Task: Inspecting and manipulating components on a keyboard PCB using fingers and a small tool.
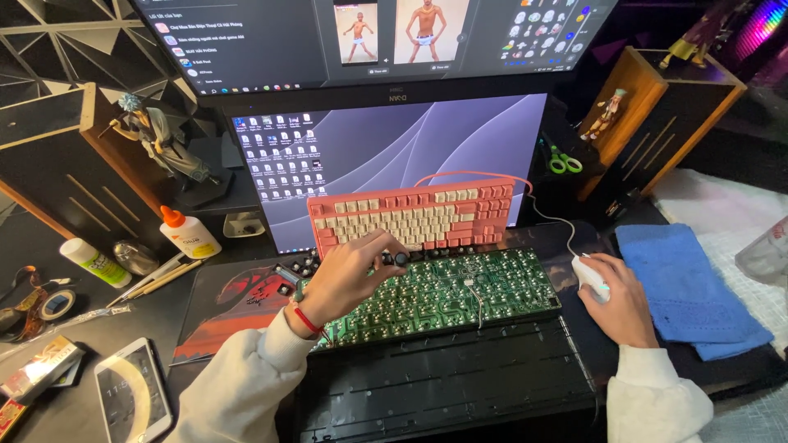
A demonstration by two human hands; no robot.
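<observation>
A green keyboard circuit board (460, 291) lies solder side up over a black keyboard case (451, 381) in front of me. My left hand (349, 275) hovers over the board's upper left part, pinching a small black key switch (400, 259) between its fingertips. My right hand (620, 299) rests to the right of the board, gripping a white mouse (587, 272). A pink and cream keyboard (414, 217) leans against the lower monitor (394, 148) just behind the board.
A glue bottle (187, 234), a small tube, tape rolls (49, 305), tools and a phone (131, 394) lie at left. A folded blue cloth (685, 287) sits at right. Figurines stand on wooden shelves (665, 107) on both sides, with green scissors (565, 162) nearby.
</observation>
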